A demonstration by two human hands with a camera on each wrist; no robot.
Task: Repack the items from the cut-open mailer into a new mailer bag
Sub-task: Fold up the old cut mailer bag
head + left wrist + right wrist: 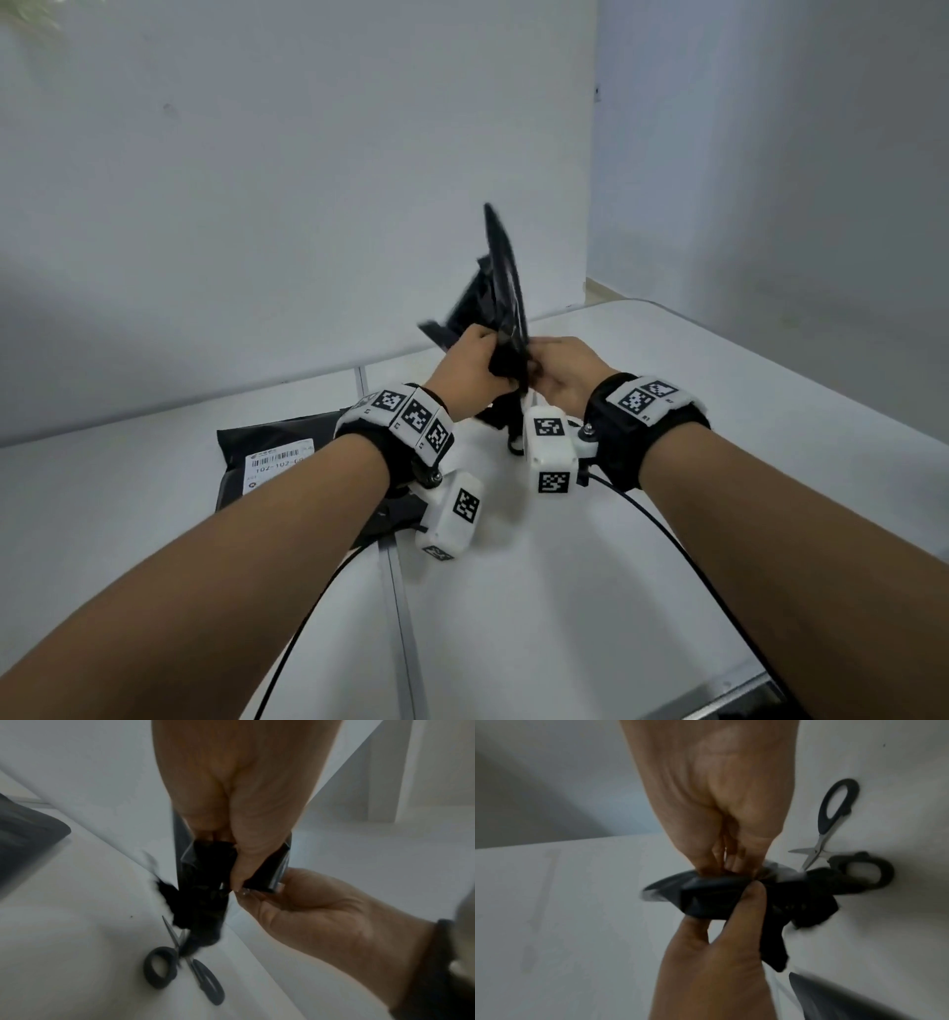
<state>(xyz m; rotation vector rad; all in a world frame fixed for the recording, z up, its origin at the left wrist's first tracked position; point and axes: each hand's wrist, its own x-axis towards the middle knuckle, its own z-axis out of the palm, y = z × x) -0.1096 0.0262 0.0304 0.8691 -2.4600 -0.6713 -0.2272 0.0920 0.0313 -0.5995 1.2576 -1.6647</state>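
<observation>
I hold a black mailer bag [506, 277] upright above the white table [667, 539], between both hands. My left hand [477, 365] grips its lower end together with a bunched black fabric item [197, 912] that hangs out below. My right hand [560, 370] pinches the bag's edge from the other side. In the right wrist view the right hand [731, 866] has its fingertips at the bag's mouth [706, 894], and the left hand [744, 898] pinches the bag from below. The left wrist view shows the left hand [231, 880] and the right hand [282, 896] on the same bag.
A second black mailer with a white shipping label [267, 462] lies flat on the table to the left. Black-handled scissors [180, 969] lie open on the table right under the hands. White walls stand close behind and to the right. The table's far edge runs just behind the bag.
</observation>
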